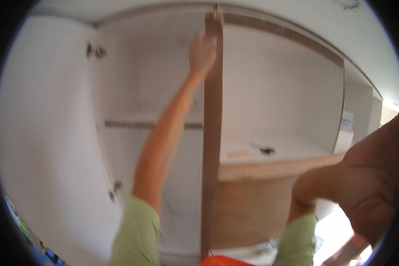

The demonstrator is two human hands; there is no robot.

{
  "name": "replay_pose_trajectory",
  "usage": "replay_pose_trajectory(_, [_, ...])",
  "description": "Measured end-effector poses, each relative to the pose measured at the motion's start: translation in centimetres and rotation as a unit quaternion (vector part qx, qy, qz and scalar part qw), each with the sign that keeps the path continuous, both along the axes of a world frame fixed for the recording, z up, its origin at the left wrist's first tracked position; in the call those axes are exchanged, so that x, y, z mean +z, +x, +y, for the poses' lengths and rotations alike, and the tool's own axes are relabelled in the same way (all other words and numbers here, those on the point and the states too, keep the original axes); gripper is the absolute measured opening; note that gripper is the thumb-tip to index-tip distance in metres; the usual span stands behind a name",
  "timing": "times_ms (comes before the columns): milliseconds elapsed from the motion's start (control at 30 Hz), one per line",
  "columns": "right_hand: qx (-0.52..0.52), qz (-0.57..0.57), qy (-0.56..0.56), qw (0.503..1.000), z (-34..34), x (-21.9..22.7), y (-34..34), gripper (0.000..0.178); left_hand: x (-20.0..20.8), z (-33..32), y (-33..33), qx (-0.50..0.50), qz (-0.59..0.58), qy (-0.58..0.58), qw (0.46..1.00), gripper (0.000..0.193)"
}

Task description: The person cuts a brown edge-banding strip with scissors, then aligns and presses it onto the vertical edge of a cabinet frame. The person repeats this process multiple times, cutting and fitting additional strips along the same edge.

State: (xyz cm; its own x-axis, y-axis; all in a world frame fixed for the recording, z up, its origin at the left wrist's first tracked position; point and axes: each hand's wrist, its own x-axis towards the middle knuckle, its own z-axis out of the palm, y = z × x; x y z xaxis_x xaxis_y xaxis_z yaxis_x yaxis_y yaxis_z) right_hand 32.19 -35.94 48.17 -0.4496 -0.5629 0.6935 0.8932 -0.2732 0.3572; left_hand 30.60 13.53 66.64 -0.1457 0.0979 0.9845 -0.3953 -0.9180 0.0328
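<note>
My left hand (202,55) is raised high at the upper middle, its arm stretched up across the open cabinet. Its fingers look curled against the left edge of a tall brown upright strip (212,111) near the top; the hand is somewhat blurred. The strip runs down the cabinet front between the left and right compartments. My right hand (370,190) is lifted very near the camera at the right rim, with the palm and wrist showing. Its fingers are cut off or lost in the dark edge, so any hold there is hidden.
A white door (44,133) with metal hinges stands swung open at the left. Behind my left arm runs a shelf edge (128,124). A small dark object (267,150) and a flat light-brown piece (238,154) lie in the right compartment. The ceiling (270,9) is close above.
</note>
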Motion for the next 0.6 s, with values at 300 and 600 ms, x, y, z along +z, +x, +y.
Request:
replay_pose_trajectory(300, [-0.066,0.088,0.035,0.993,-6.3,-1.4,3.8,0.041,-1.3,-1.1,-1.0,-0.021,0.051,-0.096,0.994,0.046])
replay_pose_trajectory(600, [-0.069,0.011,0.052,0.996,-7.8,2.8,0.7,0.037,0.5,-0.7,-0.7,-0.101,0.059,-0.063,0.991,0.047])
